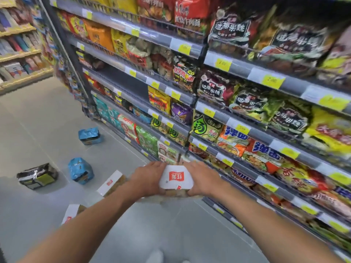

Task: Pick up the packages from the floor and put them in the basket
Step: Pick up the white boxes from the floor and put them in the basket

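Fingers curl in from both sides: the left grip (pixel 146 179) and the right grip (pixel 204 179), both bare hands at the end of outstretched forearms, clasp one white-labelled package (pixel 176 178) between them. Its red logo faces up and brownish contents show through the clear part beneath. It looks to be held clear of the floor (pixel 38 120), out in front of the person and just beside the lower noodle shelves (pixel 121 82). I take this as the carrying step for this one package: lifted, not yet dropped off. The basket is nowhere in view from here, so the next move calls for turning to find it and lowering the package in with both hands, or shifting it to one hand to free the other. Plenty is left to do. A second white-labelled package (pixel 112 184) lies on the floor just to the left of the left wrist, and a third white-labelled package (pixel 73 212) peeks out from beside the left forearm, closer to the person. Further left sit a near blue package (pixel 80 170) and a black and green package (pixel 38 176) close together. A far blue package (pixel 89 135) lies further up the aisle, near the foot of the shelving. All look soft and crinkly, so each should take a light squeeze. The picture is blurred at the edges, and I cannot tell whether more lies behind.
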Motion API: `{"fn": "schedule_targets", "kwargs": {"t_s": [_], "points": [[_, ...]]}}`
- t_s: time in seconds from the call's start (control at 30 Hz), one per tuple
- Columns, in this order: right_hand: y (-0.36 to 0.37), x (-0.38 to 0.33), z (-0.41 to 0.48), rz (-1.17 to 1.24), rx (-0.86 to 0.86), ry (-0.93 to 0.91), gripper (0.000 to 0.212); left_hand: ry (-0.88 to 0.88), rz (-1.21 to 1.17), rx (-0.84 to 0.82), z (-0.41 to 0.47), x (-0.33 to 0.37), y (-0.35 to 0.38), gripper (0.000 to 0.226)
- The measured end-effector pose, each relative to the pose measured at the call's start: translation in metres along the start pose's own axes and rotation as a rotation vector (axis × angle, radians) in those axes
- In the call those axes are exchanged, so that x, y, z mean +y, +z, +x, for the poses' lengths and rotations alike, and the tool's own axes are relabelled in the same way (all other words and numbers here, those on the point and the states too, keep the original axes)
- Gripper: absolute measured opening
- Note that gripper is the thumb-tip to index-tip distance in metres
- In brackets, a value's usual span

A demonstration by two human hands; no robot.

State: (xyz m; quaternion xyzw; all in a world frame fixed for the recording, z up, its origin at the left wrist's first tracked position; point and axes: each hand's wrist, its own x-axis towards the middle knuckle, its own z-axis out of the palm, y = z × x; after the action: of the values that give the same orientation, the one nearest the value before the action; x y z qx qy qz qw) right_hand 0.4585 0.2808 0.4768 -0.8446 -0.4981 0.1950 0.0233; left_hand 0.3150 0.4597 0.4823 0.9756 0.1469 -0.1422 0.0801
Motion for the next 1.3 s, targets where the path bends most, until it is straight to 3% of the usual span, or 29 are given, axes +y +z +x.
{"fn": "schedule_targets", "kwargs": {"t_s": [0.3, 0.6, 0.93, 1.3], "points": [[0.018, 0.047, -0.068, 0.139, 0.081, 0.488, 0.105, 0.458, 0.145, -0.087, 0.080, 0.076, -0.021, 0.094], [0.045, 0.037, -0.187, 0.256, 0.132, 0.917, 0.104, 0.892, 0.242, -0.138, 0.094, 0.181, 0.000, 0.093], [0.124, 0.003, -0.356, 0.468, 0.296, 1.277, 0.108, 1.275, 0.338, -0.217, 0.006, 0.332, 0.054, 0.085], [0.219, -0.046, -0.558, 0.523, 0.363, 1.500, 0.101, 1.553, 0.403, -0.230, -0.163, 0.482, 0.116, 0.075]]}}
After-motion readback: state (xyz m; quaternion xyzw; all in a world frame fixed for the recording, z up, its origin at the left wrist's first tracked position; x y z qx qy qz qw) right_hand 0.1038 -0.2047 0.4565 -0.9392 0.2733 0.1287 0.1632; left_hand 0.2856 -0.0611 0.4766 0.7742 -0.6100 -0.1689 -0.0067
